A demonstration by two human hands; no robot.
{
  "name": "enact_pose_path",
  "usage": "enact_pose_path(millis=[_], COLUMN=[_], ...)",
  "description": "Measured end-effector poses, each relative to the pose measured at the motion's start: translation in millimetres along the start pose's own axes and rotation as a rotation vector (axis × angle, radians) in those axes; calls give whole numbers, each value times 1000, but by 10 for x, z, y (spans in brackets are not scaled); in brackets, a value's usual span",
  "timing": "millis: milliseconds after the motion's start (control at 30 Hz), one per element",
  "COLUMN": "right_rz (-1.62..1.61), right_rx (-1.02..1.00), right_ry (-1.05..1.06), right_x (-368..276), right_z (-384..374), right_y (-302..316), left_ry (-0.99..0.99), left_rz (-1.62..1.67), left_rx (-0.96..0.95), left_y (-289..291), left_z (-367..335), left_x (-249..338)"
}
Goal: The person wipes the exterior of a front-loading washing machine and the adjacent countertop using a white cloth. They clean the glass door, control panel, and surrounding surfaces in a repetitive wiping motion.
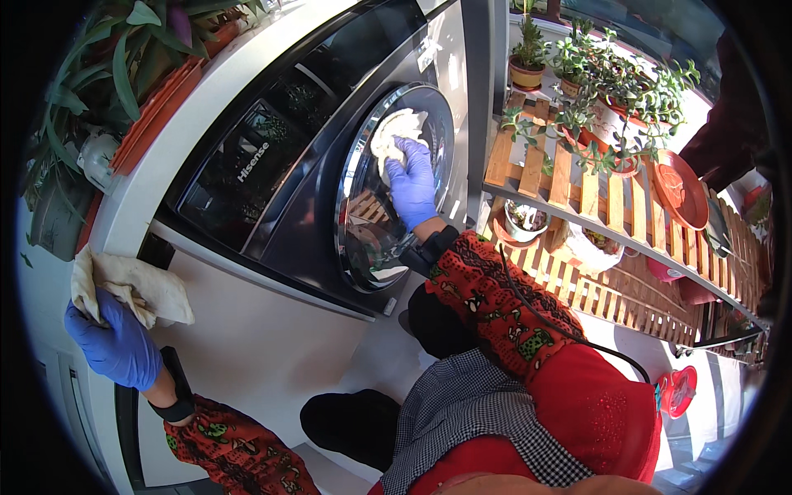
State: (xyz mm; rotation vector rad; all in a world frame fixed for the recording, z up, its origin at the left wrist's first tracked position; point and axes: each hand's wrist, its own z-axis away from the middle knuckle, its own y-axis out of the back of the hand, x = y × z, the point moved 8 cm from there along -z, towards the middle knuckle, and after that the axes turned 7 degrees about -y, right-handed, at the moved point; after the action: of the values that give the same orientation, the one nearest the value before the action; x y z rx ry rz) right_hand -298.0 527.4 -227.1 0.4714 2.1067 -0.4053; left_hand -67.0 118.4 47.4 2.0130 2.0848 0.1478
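Note:
My right hand [412, 183], in a blue glove, presses a bunched pale cloth [399, 132] against the round glass door [371, 227] of a dark front-loading washing machine [309, 186]. Its fingers are closed on the cloth, near the door's upper part. Off to the left, my left hand [117, 345], gloved in blue too, grips a second cream cloth [140, 285] that hangs loosely over the fingers. That cloth is beside the white cabinet front [264, 322], and whether it touches the cabinet I cannot tell.
To the right, a slatted wooden shelf [561, 186] holds potted succulents [615, 99] and a terracotta saucer [681, 191]. Leafy plants in an orange-brown planter [157, 115] stand on the white counter at upper left. A red bucket [678, 392] sits on the floor. A black cable [544, 320] runs along my right sleeve.

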Motion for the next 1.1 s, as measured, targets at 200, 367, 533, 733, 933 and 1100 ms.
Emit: enact_pose_path(millis=[200,367,533,733,933,1100], right_rz=[39,17,-423,-1138,-809,-887], right_rx=[-109,139,-146,-459,-563,-631], right_ry=[88,-418,-606,-950,-880,-993], right_x=[-29,711,776,285,-203,-38], right_z=[354,-370,62,588,874,898], right_y=[77,274,251,316,422,441], left_ry=[-34,105,85,961,1177,1265], left_rz=[58,402,671,1369,1564,1706], left_rx=[-96,-35,-218,-451,-533,-768], left_y=[-3,135,-157,-1275,-1796,-1699], left_z=[-28,170,902,1612,1874,1958], left_x=[37,237,1423,2160,2777,2836])
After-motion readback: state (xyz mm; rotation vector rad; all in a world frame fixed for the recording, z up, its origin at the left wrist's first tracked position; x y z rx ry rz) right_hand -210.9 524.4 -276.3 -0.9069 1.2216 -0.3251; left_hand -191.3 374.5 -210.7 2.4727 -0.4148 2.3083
